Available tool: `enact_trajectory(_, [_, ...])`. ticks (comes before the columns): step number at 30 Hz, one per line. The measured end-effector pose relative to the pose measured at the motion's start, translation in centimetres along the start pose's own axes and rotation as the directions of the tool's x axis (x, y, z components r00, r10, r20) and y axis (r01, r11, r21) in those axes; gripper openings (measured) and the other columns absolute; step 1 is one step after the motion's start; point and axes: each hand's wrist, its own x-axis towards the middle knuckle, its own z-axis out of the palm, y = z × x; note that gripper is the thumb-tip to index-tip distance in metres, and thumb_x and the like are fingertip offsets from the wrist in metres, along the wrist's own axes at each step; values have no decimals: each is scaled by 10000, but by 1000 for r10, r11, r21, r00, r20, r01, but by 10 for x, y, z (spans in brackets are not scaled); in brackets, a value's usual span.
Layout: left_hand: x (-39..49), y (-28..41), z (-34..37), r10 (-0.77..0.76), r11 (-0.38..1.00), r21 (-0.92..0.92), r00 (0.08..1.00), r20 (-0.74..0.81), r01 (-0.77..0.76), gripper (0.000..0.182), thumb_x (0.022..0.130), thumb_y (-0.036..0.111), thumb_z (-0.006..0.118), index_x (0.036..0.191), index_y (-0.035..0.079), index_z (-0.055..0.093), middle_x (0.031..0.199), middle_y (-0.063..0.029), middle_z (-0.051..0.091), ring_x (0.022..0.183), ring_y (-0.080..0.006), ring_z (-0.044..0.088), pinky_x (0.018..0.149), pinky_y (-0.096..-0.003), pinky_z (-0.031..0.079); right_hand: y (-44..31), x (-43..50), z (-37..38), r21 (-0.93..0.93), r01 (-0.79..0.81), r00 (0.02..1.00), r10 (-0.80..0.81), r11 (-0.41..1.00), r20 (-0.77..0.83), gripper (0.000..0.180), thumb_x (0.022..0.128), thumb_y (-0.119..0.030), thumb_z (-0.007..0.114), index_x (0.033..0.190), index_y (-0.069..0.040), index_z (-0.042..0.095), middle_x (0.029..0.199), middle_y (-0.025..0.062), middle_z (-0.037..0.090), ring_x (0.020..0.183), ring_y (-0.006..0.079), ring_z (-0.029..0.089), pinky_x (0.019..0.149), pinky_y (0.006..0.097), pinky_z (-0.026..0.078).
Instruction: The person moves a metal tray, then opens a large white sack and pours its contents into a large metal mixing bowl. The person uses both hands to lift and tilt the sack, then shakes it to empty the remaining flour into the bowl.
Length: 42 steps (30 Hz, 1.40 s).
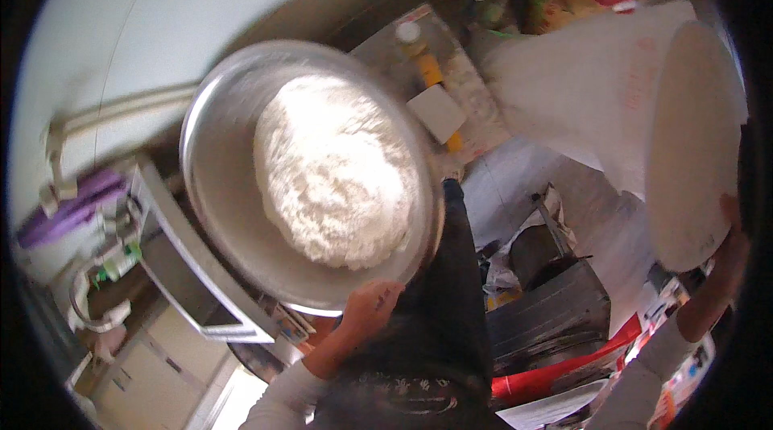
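Observation:
A large metal bowl (223, 200) stands tilted towards me, with a mass of white flour or floury dough (338, 176) in it. My left hand (373, 304) grips the bowl's near rim. At the far right my right hand (732, 212) holds the edge of a pale round board or lid (691, 146), away from the bowl. The fingers behind that round piece are mostly hidden. Below the bowl a dark apron (416, 339) with printed writing covers my front.
A flour-dusted surface (477, 98) with a white square lid and a small jar lies beyond the bowl. A large white sack (561, 80) is at the right. A dark bin (555, 309) stands lower right. Purple cloths (78, 206) hang at the left, near a white-framed appliance (187, 273).

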Motion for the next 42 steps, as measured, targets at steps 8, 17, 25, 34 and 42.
enact_trajectory(8, [-45, -31, -18, 2, 998, -58, 989, -146, -10, 133, 816, 139, 592, 876, 29, 639, 780, -151, 624, 606, -262, 607, 566, -344, 479, -21, -116, 284, -116, 854, 489, -707, 506, 511, 470, 716, -61, 552, 1180, -79, 477, 906, 174, 590, 709, 317, 565, 641, 431, 463])
enact_trajectory(17, [-67, -39, -37, -54, 989, -144, 976, -209, 24, 146, 814, 148, 600, 883, 25, 638, 784, -156, 629, 599, -241, 620, 553, -327, 488, 90, -206, 478, -247, 875, 446, -494, 417, 746, 578, 746, -31, 486, 1304, -10, 339, 1283, 198, 439, 557, 308, 589, 495, 363, 487])
enact_trajectory(25, [-69, -44, -38, -53, 990, -136, 983, -176, 29, 148, 813, 134, 583, 896, 26, 640, 813, -141, 640, 612, -239, 624, 568, -312, 498, 115, -198, 436, -130, 665, 646, -479, 735, 595, 544, 683, -29, 473, 1226, 4, 458, 960, 261, 576, 796, 416, 569, 751, 457, 452])
enact_trajectory(34, [-62, -56, -29, 388, 904, 261, 907, -164, -340, 131, 805, 130, 590, 861, 22, 639, 815, -149, 639, 672, -255, 625, 601, -322, 494, 27, -125, 300, 99, 283, 614, -260, 954, 746, 393, 738, -51, 478, 1117, 55, 469, 794, 136, 611, 483, 173, 581, 360, 250, 450])
enact_trajectory(42, [-44, -12, -21, 7, 997, -70, 991, -130, -16, 131, 813, 123, 577, 854, 21, 648, 799, -129, 644, 669, -217, 627, 579, -294, 490, -36, -90, 110, 274, -45, 915, -71, 961, 398, 452, 682, -115, 540, 1110, 26, 495, 889, 108, 608, 613, 173, 615, 418, 275, 488])
